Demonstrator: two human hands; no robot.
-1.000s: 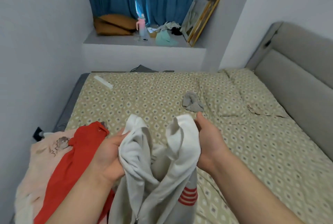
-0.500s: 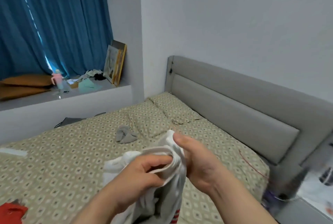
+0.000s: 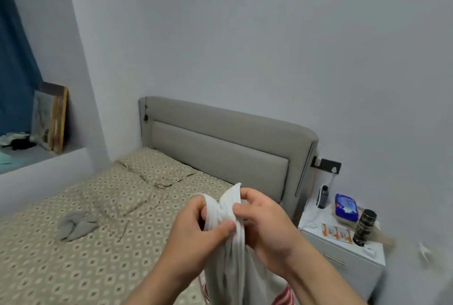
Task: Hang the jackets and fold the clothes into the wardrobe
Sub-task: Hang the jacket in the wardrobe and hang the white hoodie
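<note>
A white jacket point(image 3: 229, 258) with red stripes near its lower edge hangs bunched between both my hands, in front of me above the bed. My left hand point(image 3: 196, 233) grips the gathered collar from the left, thumb pressed across the fabric. My right hand point(image 3: 267, 223) pinches the same bunch from the right, fingers curled over its top. The jacket's lower part drops out of view. A small grey garment point(image 3: 77, 226) lies crumpled on the patterned bed sheet point(image 3: 73, 268).
A grey padded headboard point(image 3: 220, 152) stands against the wall. A white nightstand point(image 3: 343, 248) at the right carries a blue packet, a dark bottle and cards. A window ledge point(image 3: 36, 157) at left holds a framed picture and clutter.
The view has swung right, away from the red and pink clothes, toward the headboard and nightstand. My hands have come together, bunching the white jacket's collar between them.
</note>
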